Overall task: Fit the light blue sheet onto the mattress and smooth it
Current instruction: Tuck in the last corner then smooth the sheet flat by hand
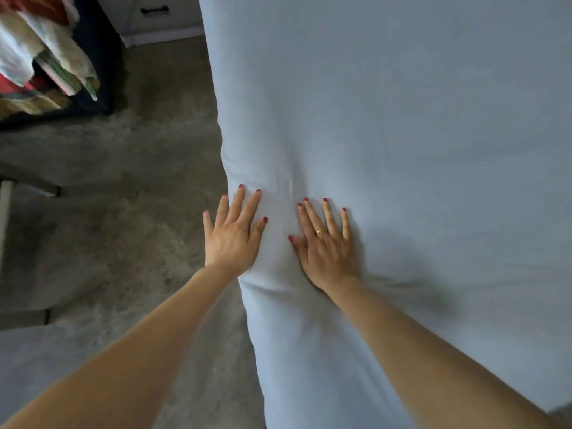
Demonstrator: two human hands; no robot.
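pressing flat, fingers spread: left hand [232, 236] and right hand [325, 246] on light blue sheet [402, 134]

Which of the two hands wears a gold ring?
The right hand wears the ring, on a finger. It lies flat on top of the light blue sheet. The left hand, at the bed's edge, has bare fingers.

Mattress [309, 366] is taking up the right side w/ a light blue sheet [402, 119] lying directly over it, creasing near the left edge. Both hands are lying flat on the sheet: left hand [232, 236] at the edge, right hand [328, 246] just beside it.
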